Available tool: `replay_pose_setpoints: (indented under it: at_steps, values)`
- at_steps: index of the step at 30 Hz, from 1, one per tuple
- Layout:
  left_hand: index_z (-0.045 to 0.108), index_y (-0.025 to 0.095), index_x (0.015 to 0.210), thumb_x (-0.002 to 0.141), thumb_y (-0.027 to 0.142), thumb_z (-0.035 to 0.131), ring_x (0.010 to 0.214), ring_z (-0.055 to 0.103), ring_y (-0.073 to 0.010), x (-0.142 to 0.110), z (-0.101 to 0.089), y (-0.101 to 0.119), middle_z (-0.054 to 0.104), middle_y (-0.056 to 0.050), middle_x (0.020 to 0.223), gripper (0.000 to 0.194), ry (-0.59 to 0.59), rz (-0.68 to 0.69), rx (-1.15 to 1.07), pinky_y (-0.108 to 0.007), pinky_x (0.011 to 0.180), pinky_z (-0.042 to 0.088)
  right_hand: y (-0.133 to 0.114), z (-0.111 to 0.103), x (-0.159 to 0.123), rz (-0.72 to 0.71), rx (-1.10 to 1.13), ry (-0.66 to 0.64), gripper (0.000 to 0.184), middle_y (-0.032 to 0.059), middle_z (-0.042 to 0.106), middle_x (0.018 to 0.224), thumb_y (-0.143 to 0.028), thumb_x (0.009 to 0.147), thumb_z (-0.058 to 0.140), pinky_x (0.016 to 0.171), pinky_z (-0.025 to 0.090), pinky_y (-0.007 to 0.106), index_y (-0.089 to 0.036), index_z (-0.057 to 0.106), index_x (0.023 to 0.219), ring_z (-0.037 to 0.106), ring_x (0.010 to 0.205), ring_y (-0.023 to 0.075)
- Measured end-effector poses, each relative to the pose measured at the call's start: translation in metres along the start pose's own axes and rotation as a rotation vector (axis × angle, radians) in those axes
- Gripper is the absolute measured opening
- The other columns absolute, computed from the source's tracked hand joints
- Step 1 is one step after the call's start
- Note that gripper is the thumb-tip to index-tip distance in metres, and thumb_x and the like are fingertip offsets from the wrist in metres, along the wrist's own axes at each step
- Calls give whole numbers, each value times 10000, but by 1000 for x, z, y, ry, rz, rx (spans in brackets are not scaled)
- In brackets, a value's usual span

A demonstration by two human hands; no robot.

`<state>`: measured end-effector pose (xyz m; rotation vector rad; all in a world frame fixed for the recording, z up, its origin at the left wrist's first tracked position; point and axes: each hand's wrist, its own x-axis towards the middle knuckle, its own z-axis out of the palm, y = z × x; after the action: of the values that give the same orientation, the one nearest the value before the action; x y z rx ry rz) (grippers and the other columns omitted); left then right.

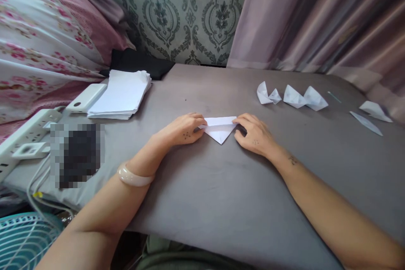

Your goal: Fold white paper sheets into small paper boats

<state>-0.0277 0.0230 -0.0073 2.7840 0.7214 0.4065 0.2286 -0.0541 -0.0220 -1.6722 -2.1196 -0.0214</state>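
Note:
A small sheet of white paper point(220, 128), folded so that a point faces me and a straight band runs along the far edge, lies on the grey table cover. My left hand point(188, 128) pinches its left corner between thumb and fingers. At the opposite corner my right hand point(253, 133) grips the paper the same way, its thumb on the near side. The fingertips hide both ends of the band. A pale bangle point(134, 177) circles my left wrist.
Folded paper shapes point(295, 96) stand at the back right; flatter white pieces point(367, 123) lie farther right. A paper stack point(118, 95) rests at the left beside a white box point(85, 98). A power strip point(28, 133) with cables and a fan point(27, 240) are at the left edge.

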Motion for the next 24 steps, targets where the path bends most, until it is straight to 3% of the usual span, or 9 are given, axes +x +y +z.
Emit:
replay_pose_setpoints:
  at_steps: [4, 11, 18, 24]
  values:
    - [661, 162, 1036, 946, 218, 391, 955, 620, -228, 5, 9, -4, 657, -117, 1005, 291, 40, -67, 28, -328, 830, 479, 9, 5, 9, 48, 90, -14, 242, 70, 680, 1010, -224, 889, 492, 865, 474, 369, -200, 702, 1007, 603, 973, 233]
    - [670, 153, 999, 925, 222, 436, 909, 604, -214, 8, 17, -13, 641, -104, 986, 255, 96, -147, -51, -325, 829, 476, 25, 7, 17, -31, 198, -70, 228, 74, 666, 996, -203, 916, 490, 836, 469, 345, -194, 696, 1014, 613, 927, 212]
    - [644, 153, 989, 962, 232, 388, 914, 578, -205, 6, 12, -14, 625, -103, 972, 270, 42, -13, 15, -312, 818, 460, 24, 2, 14, -176, 140, -75, 253, 85, 629, 949, -197, 947, 449, 794, 468, 333, -188, 684, 1040, 585, 897, 214]
    - [637, 134, 1014, 966, 193, 338, 886, 563, -214, 6, 3, 0, 621, -121, 980, 308, -49, 35, 199, -310, 751, 440, 16, -2, 12, -215, -45, -97, 286, 96, 625, 940, -131, 935, 412, 714, 439, 331, -175, 686, 1005, 569, 910, 232]
